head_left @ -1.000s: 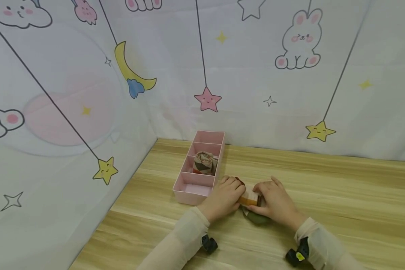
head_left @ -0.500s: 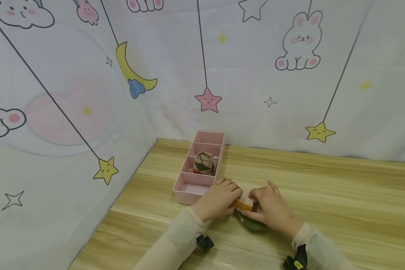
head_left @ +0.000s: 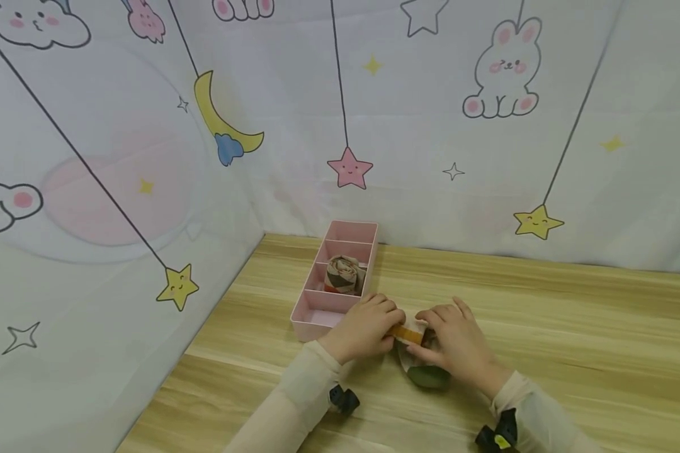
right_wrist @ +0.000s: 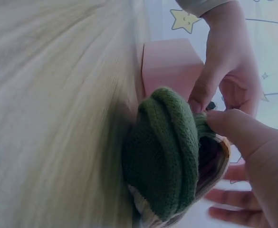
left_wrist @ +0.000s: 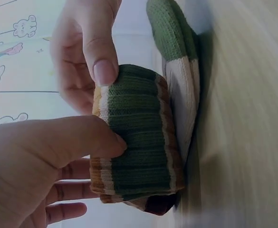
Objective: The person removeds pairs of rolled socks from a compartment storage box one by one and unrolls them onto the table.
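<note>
A pair of socks lies on the table between the hands, its green toe end pointing toward me. The striped ribbed cuff is rolled or folded into a thick band of green, cream and orange. In the left wrist view, my left hand pinches one side of this cuff, thumb on the ribbing and fingers behind it. My right hand grips the cuff's other side, its thumb pressed near the edge. The right wrist view shows the green knit toe folded double beside the dark opening of the roll.
A pink divided box stands just left of the hands, near the left hand's knuckles. One compartment area holds a rolled tan, dark and red patterned bundle. A printed cloth backdrop rises behind the wooden table.
Both hands have shifted slightly left with the cuff. More of the socks' green toe and pale middle shows beneath the right hand. The box and its bundle have stayed in place.
</note>
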Tool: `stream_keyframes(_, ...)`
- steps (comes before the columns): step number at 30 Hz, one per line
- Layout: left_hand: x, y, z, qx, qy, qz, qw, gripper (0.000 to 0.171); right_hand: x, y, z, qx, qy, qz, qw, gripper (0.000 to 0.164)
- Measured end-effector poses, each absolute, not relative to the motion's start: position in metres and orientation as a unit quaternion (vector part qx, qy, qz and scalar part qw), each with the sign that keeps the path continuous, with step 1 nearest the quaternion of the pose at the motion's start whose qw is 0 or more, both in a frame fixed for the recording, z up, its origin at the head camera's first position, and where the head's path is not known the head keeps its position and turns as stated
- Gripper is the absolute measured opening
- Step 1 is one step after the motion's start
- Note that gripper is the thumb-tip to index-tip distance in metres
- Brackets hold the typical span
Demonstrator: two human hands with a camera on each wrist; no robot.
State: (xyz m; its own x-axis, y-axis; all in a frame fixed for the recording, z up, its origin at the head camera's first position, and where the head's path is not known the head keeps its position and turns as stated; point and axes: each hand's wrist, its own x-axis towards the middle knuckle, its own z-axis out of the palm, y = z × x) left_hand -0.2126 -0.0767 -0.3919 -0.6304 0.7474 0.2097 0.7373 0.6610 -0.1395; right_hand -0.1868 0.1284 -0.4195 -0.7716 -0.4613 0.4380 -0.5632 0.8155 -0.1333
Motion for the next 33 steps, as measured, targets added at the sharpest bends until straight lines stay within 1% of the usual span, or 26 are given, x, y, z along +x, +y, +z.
stream_keyframes(5, -0.217, -0.078, -0.392, -0.408, -0.904, 0.004, 0.131, 0.022, -0.194, 0.128, -0.418, 0.384, -0.854, 0.169, 0.306, 0.032)
stream_keyframes(7, -0.218, -0.078, -0.392, -0.403, -0.906, -0.002, 0.128, 0.024, -0.196, 0.128, -0.419, 0.425, -0.826, 0.172, 0.327, 0.027)
stream_keyframes(9, -0.219, -0.079, -0.391, -0.395, -0.91, -0.009, 0.125, 0.026, -0.196, 0.128, -0.419, 0.443, -0.817, 0.167, 0.329, 0.021)
stream_keyframes(10, -0.219, -0.079, -0.391, -0.391, -0.911, -0.009, 0.127, 0.027, -0.196, 0.127, -0.419, 0.444, -0.819, 0.16, 0.326, 0.021)
stream_keyframes(13, -0.215, -0.079, -0.391, -0.376, -0.915, -0.02, 0.145, 0.029, -0.197, 0.126, -0.421, 0.439, -0.827, 0.151, 0.316, 0.034)
stream_keyframes(19, -0.195, -0.078, -0.393, -0.352, -0.903, -0.04, 0.242, 0.023, -0.2, 0.125, -0.423, 0.436, -0.831, 0.154, 0.308, 0.036)
stream_keyframes(22, -0.185, -0.077, -0.4, -0.369, -0.889, -0.044, 0.266, 0.023, -0.203, 0.126, -0.424, 0.435, -0.834, 0.151, 0.304, 0.037)
stream_keyframes(24, -0.18, -0.076, -0.405, -0.39, -0.881, -0.047, 0.261, 0.022, -0.203, 0.128, -0.423, 0.431, -0.838, 0.148, 0.3, 0.038)
stream_keyframes(28, -0.174, -0.074, -0.417, -0.43, -0.874, -0.061, 0.218, 0.019, -0.204, 0.13, -0.422, 0.424, -0.846, 0.143, 0.292, 0.04)
stream_keyframes(33, -0.171, -0.072, -0.427, -0.466, -0.869, -0.049, 0.158, 0.026, -0.204, 0.13, -0.421, 0.424, -0.848, 0.133, 0.29, 0.043)
